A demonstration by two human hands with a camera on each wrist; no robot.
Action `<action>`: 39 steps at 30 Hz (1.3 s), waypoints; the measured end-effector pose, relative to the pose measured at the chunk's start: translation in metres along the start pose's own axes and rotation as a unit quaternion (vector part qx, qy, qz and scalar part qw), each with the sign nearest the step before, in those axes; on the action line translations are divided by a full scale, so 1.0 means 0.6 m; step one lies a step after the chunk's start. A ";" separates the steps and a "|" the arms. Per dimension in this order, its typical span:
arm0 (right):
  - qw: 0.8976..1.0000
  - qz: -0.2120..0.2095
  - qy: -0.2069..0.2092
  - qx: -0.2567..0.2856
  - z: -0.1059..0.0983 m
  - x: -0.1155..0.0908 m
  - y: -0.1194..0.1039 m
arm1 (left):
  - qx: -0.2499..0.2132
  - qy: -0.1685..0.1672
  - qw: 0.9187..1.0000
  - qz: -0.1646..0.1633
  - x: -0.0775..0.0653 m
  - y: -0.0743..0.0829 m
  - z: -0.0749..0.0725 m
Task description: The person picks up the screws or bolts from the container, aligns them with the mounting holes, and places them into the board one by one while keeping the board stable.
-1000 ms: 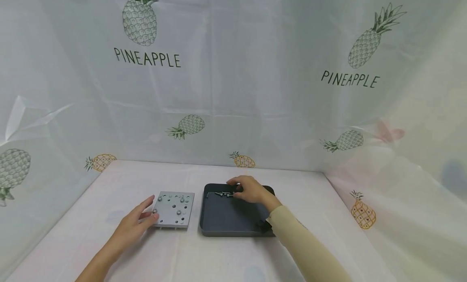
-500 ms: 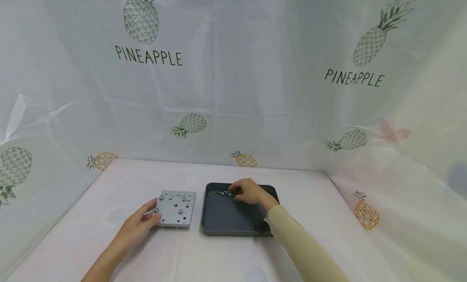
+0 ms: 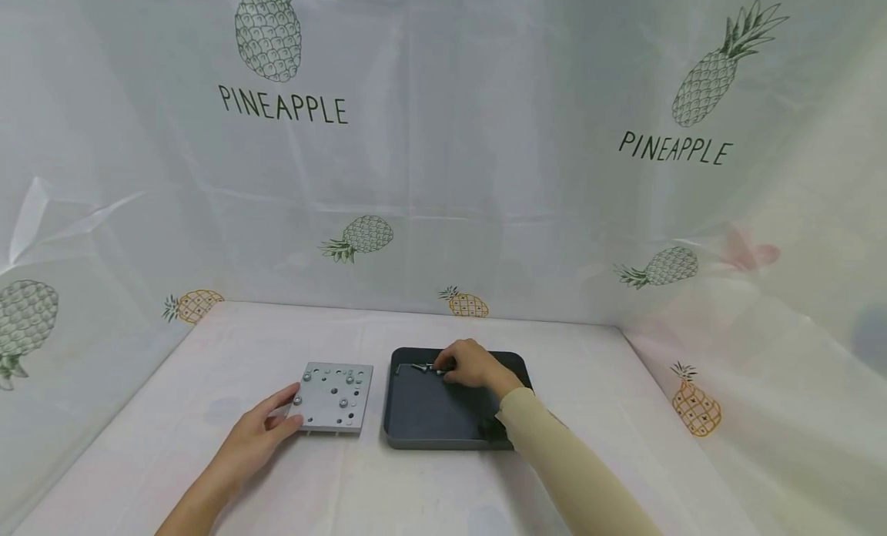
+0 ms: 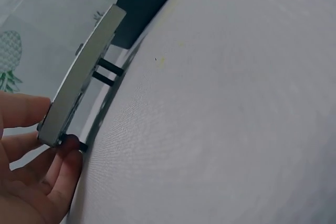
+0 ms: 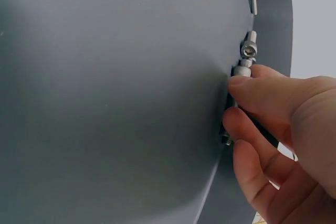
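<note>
My left hand (image 3: 252, 436) grips the left edge of a square silver metal plate (image 3: 326, 409), thumb on one side, other fingers curled beneath in the left wrist view. Several socket-head screws sit in the plate's holes. Dark screw shanks (image 4: 110, 67) stick out from its underside, toward the table. Inside the dark tray (image 3: 430, 424), near its far wall, my right hand (image 3: 474, 365) pinches a socket-head screw (image 5: 242, 70) between thumb and fingers, which cover most of it. Another screw (image 5: 249, 50) lies right beside the fingertips, and a separate screw (image 5: 253, 1) lies farther along.
Tray and plate stand side by side on the pale table cover (image 3: 360, 490), a narrow gap between them. A dark object (image 3: 490, 428) shows beside the right sleeve at the tray's near right. Behind hangs a pineapple-print curtain (image 3: 471, 174).
My right hand has moved slightly left over the screws in the tray, and its thumb and fingers have come together. My left hand stays at the plate's edge. The head view has shifted slightly.
</note>
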State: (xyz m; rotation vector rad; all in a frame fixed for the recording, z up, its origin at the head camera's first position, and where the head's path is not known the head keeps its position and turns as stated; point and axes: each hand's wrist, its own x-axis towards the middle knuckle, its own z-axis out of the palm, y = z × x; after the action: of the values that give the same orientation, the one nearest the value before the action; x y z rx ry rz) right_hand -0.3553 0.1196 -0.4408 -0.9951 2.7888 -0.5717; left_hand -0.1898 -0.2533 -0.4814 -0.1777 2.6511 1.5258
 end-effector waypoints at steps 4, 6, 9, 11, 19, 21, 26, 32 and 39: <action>1.000 0.010 0.005 -0.018 0.000 0.002 -0.004 | -0.010 0.002 1.000 0.002 0.001 -0.002 0.001; 1.000 0.012 0.007 -0.026 0.002 0.003 -0.005 | -0.015 0.003 1.000 0.001 0.001 -0.004 0.002; 0.999 0.016 0.006 -0.043 0.003 0.005 -0.007 | -0.016 0.005 1.000 0.002 0.001 -0.007 0.002; 0.998 0.017 0.002 -0.055 0.002 0.005 -0.008 | -0.017 0.004 1.000 0.003 0.001 -0.009 0.002; 0.998 0.020 -0.028 -0.050 -0.005 0.001 -0.015 | -0.021 -0.007 1.000 0.001 0.004 -0.015 0.001; 0.998 0.017 -0.031 -0.046 -0.006 0.000 -0.015 | -0.026 -0.007 1.000 0.002 0.004 -0.015 0.001; 0.999 0.014 -0.026 -0.039 -0.011 -0.003 -0.013 | -0.028 -0.005 1.000 0.005 0.003 -0.014 -0.001; 1.000 0.003 -0.004 -0.006 -0.019 -0.006 -0.012 | -0.020 -0.002 1.000 0.000 0.004 -0.012 -0.002; 0.999 -0.020 0.020 0.040 -0.019 -0.007 -0.010 | -0.024 0.000 1.000 -0.005 0.005 -0.012 -0.002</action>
State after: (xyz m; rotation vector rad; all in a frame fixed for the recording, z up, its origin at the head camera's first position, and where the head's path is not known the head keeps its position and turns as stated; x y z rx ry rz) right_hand -0.3513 0.1216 -0.4278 -1.0377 2.7620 -0.7111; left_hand -0.1918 -0.2580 -0.4876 -0.1943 2.6103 1.5873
